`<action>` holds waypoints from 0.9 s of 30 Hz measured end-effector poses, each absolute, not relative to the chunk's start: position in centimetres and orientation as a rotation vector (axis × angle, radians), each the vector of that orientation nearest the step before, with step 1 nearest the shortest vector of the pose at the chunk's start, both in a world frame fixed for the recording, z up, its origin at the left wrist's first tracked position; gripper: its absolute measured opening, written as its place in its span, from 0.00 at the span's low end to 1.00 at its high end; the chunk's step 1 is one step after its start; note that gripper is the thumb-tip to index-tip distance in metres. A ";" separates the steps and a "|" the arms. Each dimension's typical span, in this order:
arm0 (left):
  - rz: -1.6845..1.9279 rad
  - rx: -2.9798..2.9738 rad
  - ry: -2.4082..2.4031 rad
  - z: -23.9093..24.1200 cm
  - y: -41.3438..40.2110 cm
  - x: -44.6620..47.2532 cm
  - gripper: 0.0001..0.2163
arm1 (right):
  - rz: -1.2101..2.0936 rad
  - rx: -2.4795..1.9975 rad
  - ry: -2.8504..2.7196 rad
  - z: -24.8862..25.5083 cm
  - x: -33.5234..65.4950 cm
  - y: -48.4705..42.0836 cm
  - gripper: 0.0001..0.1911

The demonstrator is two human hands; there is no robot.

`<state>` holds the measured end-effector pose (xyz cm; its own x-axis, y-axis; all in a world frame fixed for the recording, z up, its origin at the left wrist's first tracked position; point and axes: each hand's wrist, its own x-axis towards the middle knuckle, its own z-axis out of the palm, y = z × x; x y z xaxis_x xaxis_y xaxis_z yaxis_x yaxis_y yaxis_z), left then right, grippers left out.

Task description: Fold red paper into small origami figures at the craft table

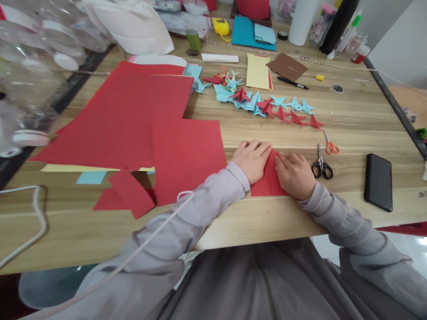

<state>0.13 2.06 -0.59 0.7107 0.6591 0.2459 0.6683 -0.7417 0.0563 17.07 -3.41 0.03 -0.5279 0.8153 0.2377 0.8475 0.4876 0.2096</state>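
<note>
A small sheet of red paper lies at the front of the wooden table with crease lines on it. My left hand is closed over its left side, fingers together and pressing the sheet down. On the right side, my right hand has its fingers curled and pressed together at the paper's edge. The paper's side edges are partly hidden under both hands. Close to my right hand lie black-handled scissors and smaller orange-handled scissors.
Large red sheets cover the left, with red offcuts in front. Behind my hands lie several folded red paper cranes and blue ones. A black phone lies right; a yellow tape measure and clear bottles stand farther off.
</note>
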 end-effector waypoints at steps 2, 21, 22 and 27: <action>-0.376 -2.865 -1.123 -0.6 2.2 0.2 0.21 | -0.455 -1.478 -2.605 -0.1 17.0 -3.4 0.16; -0.345 -2.815 -1.332 -0.4 1.4 -0.6 0.23 | -0.178 -1.631 -2.496 0.9 17.0 -2.5 0.15; -0.356 -2.815 -1.330 -0.5 1.4 -0.6 0.22 | -0.156 -1.642 -2.490 1.1 17.0 -2.1 0.15; -0.362 -2.808 -1.320 -0.6 1.5 -0.4 0.21 | -0.161 -1.597 -2.486 0.8 16.2 0.4 0.15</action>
<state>-0.35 1.47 -0.63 0.6160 0.7577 0.2156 0.7617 -0.6427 0.0823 16.19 0.37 0.78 -0.4060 0.8893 0.2104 0.9090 0.4167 -0.0074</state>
